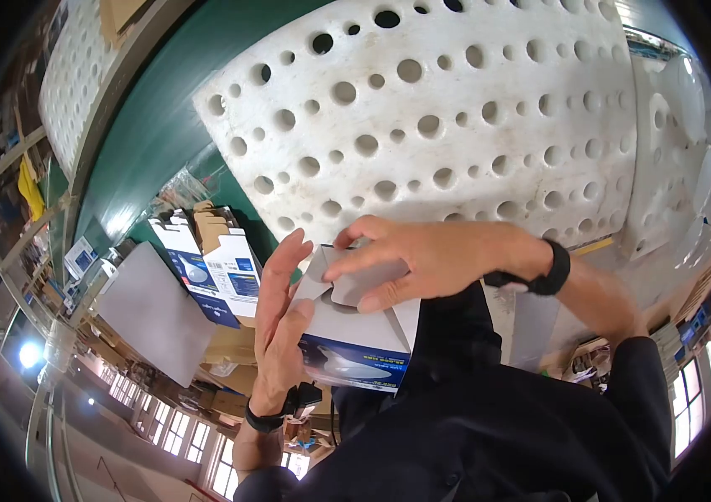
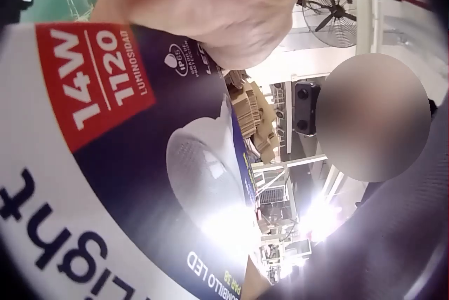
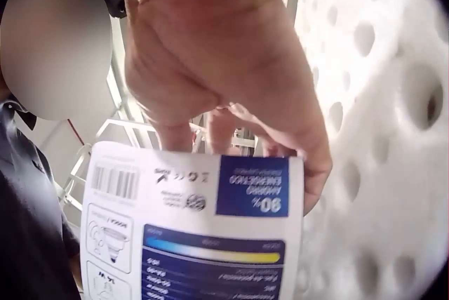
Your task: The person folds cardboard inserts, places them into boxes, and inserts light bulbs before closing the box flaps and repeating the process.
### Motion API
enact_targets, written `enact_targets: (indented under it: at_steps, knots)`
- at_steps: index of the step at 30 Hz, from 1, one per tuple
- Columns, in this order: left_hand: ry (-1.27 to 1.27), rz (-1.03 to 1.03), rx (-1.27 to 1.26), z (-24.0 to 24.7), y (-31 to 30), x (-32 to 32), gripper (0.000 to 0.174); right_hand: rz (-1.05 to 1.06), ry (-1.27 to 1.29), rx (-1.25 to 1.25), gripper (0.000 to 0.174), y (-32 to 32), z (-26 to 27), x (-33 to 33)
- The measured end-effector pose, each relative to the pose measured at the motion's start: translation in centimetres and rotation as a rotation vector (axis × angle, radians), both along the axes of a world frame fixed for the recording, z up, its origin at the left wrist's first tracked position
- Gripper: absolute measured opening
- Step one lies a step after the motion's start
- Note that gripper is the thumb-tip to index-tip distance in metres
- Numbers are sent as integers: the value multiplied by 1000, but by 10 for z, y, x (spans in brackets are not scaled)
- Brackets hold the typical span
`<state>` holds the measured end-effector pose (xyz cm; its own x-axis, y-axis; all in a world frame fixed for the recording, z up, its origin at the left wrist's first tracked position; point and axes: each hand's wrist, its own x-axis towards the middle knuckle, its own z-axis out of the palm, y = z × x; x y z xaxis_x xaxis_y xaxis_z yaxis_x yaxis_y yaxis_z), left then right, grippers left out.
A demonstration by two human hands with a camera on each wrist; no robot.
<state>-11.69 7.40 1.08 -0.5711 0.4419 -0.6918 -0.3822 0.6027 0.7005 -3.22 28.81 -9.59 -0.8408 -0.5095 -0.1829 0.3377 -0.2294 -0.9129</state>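
A white and blue light bulb box (image 1: 355, 364) stands in front of the person's dark clothing, its end with the flaps facing up. The left hand (image 1: 283, 330) grips the box's left side, with the thumb bent in over the edge and the fingers extended upward. Over the end, the right hand (image 1: 431, 259) spreads its fingers and thumb onto the white flaps (image 1: 368, 286), which stand partly folded. In the left wrist view, the printed side (image 2: 196, 160) shows a bulb picture and "14W". The right wrist view shows a barcode side (image 3: 189, 230) below the right hand.
A large white panel with rows of holes (image 1: 456, 117) lies across the green surface (image 1: 155, 134). Several flattened bulb boxes (image 1: 213, 263) lean to the left, beside a grey sheet (image 1: 155, 314). Another person (image 3: 28, 195) shows in the right wrist view.
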Motion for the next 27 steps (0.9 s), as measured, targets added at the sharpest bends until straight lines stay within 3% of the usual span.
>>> enact_targets:
  at_steps: [6, 8, 13, 16, 18, 22, 27]
  knots:
    - [-166, -3, 64, 4, 3, -1, 77, 267, -6, -36, 71, 8, -8, -33]
    - [-218, -33, 43, 7, 9, 0, 79, 424, -48, -20, 62, 8, -5, -40]
    - [-239, -12, 37, 4, 6, 2, 78, 470, -152, 13, 57, 11, -2, -49]
    - [-263, 23, 31, 0, 4, 1, 78, 443, -219, 30, 65, 15, 1, -49]
    - [-240, 21, 52, -6, -2, 1, 78, 194, -263, -50, 66, 9, 0, -36]
    - [-276, 37, 72, -3, 0, -2, 78, 94, -282, -47, 65, 0, 5, -20]
    - [-330, 99, 108, -2, 8, 0, 78, -108, -75, 80, 61, -10, 1, 0]
